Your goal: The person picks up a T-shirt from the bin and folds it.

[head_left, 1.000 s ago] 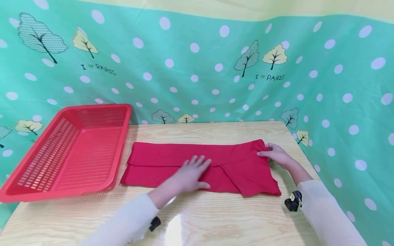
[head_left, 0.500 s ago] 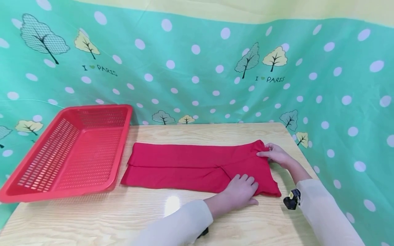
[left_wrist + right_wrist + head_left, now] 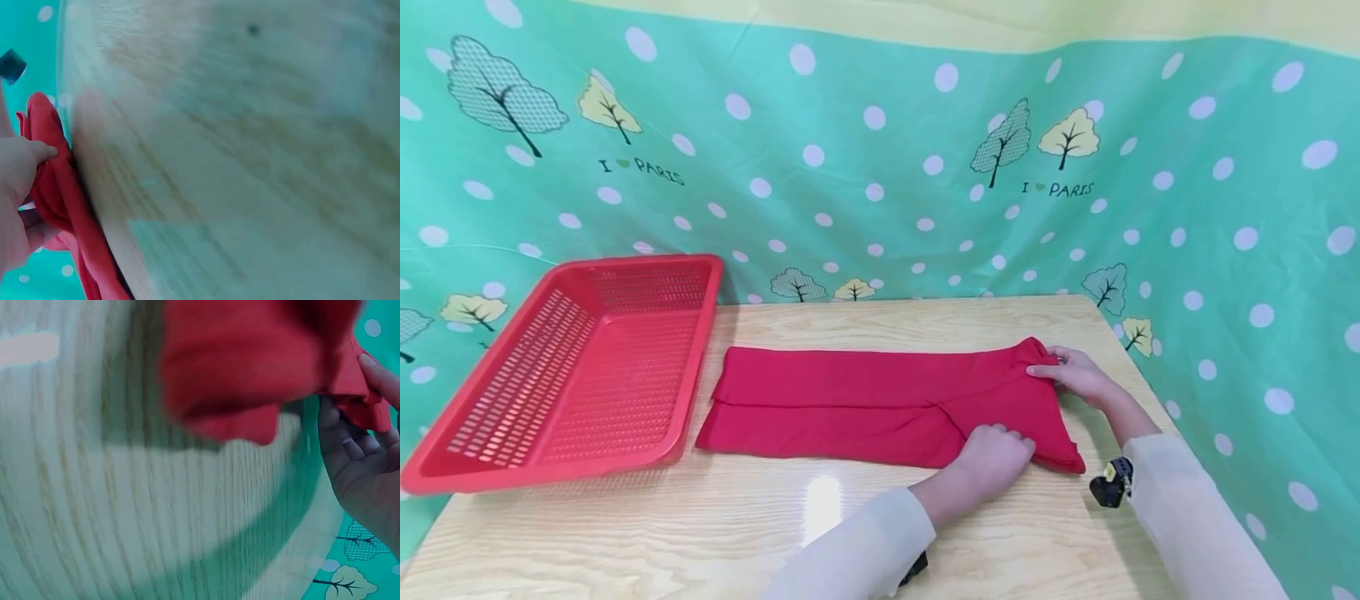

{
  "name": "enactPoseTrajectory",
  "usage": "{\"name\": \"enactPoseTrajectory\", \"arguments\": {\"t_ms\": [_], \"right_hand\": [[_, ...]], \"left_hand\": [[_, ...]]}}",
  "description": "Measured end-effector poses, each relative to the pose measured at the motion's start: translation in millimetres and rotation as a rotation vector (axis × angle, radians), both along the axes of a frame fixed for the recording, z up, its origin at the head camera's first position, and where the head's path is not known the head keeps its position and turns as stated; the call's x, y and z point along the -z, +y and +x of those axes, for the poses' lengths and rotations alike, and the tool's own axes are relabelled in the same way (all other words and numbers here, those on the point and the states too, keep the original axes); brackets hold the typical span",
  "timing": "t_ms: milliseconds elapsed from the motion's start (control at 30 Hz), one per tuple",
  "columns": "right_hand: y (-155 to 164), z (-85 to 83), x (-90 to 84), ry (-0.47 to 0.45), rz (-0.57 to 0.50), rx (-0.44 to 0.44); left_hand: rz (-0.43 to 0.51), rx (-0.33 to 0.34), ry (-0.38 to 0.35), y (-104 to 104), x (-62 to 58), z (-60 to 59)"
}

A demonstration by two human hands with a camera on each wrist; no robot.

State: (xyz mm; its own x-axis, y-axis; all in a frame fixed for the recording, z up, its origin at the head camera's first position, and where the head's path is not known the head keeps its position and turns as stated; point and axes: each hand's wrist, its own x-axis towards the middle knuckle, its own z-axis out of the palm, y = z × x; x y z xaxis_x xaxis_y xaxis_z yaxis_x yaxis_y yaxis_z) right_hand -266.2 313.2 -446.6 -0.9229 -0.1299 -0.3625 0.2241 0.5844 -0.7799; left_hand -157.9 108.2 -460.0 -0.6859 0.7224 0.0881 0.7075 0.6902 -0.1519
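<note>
On the worktop (image 3: 850,525), right of the basket (image 3: 572,375), lies the cloth (image 3: 865,400). L. hand (image 3: 996,454) pinches its near right corner, r. hand (image 3: 1075,375) its far one. We'd lift both corners level, w/ edges aligned, keeping layers together.
</note>
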Motion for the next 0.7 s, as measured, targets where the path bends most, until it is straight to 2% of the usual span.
{"name": "enactPoseTrajectory", "arguments": {"t_ms": [167, 400, 700], "right_hand": [[1, -1.3, -2.6, 0.005, -0.025, -0.006], [7, 1.0, -13.3, -0.004, -0.084, 0.013], [6, 4.6, -43.5, -0.011, -0.21, 0.056]], "left_hand": [[0.16, -0.068, -0.134, -6, -5.4, 0.0], [0.43, -0.126, -0.412, -9, -10.6, 5.8], [0.655, -0.126, -0.527, -10, -24.5, 13.2]]}}
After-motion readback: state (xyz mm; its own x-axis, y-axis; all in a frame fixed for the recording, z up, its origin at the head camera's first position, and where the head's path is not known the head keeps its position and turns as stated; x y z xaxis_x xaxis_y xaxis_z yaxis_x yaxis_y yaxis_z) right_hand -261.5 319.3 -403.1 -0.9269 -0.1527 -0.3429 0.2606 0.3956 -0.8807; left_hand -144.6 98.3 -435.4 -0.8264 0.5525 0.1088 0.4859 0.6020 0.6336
